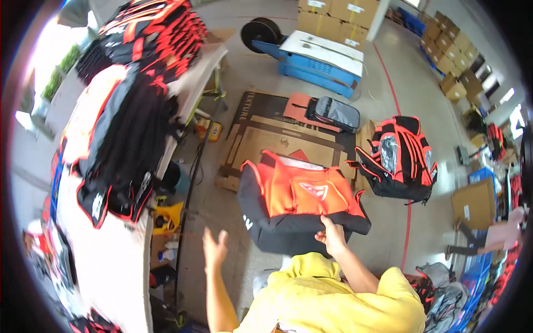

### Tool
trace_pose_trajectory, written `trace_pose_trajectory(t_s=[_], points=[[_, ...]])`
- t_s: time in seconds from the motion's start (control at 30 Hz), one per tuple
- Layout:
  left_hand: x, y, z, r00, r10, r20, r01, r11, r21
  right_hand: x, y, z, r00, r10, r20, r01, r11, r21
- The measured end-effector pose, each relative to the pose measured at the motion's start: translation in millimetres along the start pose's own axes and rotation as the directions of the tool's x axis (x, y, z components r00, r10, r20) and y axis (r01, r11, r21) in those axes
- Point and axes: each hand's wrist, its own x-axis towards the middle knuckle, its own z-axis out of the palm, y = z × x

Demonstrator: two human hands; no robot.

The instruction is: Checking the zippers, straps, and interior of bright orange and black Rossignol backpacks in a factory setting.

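2 bags in hand or nearby: 1 orange-and-black bag (pixel 300 202) held up above the floor, 1 black-and-orange backpack (pixel 401 158) standing behind. Right hand (pixel 332 236) pinches the bag's lower black edge; left hand (pixel 215 248) hangs apart, fingers spread, apparently empty. Orange front panel bears 1 pale emblem.
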Motion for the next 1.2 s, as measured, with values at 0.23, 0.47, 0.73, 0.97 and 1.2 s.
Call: trace_pose_trajectory(t_s=[0.23, 0.47, 0.73, 0.97, 1.2], points=[[-179.9, -100.8, 67.4, 0.794, -0.124, 0.595, 0.562, -0.220, -0.797, -148.4, -5.2, 38.5, 0.870, -0.174, 0.462, 0.361, 0.862, -0.355], [-230.9, -52.0, -68.1, 0.995, -0.091, 0.051, 0.005, -0.444, -0.896, -296.8, -33.0, 140.5, 0.428, -0.270, 0.862, 0.585, 0.810, -0.036], [-287.1, -110.1, -310.3, 0.763, -0.318, -0.563, -0.630, -0.167, -0.759, -457.5, -3.1, 255.0, -0.366, -0.657, 0.659, 0.536, 0.431, 0.726], [-341.9, -252.0, -453.6, 0.329, -0.394, -0.858, -0.769, 0.416, -0.485, -548.5, 178.5, 343.2, -0.192, -0.510, 0.838, 0.589, 0.624, 0.514], [-355.5, -245.4, -355.0, -0.170, -0.861, -0.479, -0.390, 0.505, -0.770, -416.2, 343.9, 356.4, -0.445, 0.699, 0.560, 0.749, 0.633, -0.195]])
